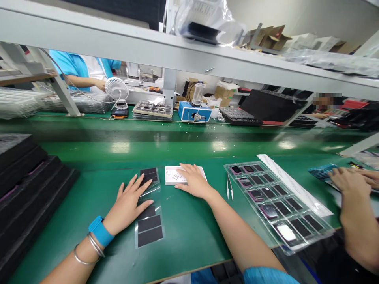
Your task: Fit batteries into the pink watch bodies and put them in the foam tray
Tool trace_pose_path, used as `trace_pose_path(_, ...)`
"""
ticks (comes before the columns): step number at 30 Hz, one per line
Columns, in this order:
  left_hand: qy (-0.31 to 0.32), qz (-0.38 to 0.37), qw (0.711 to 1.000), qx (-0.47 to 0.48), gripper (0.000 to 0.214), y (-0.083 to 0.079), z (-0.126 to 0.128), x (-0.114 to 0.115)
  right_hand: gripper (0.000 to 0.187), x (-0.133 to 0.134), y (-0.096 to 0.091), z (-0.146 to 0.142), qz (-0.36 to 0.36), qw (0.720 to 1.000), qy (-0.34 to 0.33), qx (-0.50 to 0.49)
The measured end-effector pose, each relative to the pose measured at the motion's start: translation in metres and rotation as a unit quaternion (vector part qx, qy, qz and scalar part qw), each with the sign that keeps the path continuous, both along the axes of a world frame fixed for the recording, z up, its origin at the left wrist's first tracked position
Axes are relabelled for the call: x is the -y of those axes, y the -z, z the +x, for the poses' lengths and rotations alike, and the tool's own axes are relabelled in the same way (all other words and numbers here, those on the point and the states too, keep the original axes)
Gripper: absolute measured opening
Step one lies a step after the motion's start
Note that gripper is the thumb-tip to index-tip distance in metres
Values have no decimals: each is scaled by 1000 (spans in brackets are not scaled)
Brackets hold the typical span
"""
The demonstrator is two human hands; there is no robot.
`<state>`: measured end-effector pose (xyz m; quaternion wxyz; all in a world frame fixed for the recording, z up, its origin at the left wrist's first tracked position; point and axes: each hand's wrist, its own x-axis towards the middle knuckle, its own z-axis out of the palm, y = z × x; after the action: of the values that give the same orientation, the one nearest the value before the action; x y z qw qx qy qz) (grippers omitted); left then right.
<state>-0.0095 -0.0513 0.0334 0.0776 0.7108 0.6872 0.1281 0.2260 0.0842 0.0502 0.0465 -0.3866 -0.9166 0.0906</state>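
Note:
My left hand point(130, 203), with a blue strap and silver bangles at the wrist, lies with fingers spread over a clear sheet of black rectangular stickers point(150, 228). It covers the middle of that sheet. Over the right part of a small white tray point(169, 178) rests my right hand point(192, 179), fingers apart and holding nothing visible. Tiny dark pieces point(177, 176) lie scattered in the tray. To the right a pair of tweezers point(229, 187) sits beside a clear blister tray point(284, 248) with black rectangles and purple-edged parts in its pockets.
Black foam trays point(32, 221) are stacked at the left. A co-worker's hands point(352, 181) are at the far right, near a blue-and-black packet point(322, 172). White strips point(296, 187) lie behind the blister tray. A shelf beam point(142, 43) crosses above; a fan point(116, 88) stands beyond.

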Motion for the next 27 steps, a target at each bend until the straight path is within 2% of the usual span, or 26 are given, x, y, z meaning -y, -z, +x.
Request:
trace_pose_path(8,5,24,1000,13,54,1,-1,0,66,1,-1,0,0,1000,1,2)
trace_pose_path(19,-3,71,994,78,33,1,-4,-4,65,0,-1,1,1,1000,1,1)
trace_pose_path(27,7,94,989,116,27,-1,-5,-4,65,-1,2,2,3,1000,0,-4)
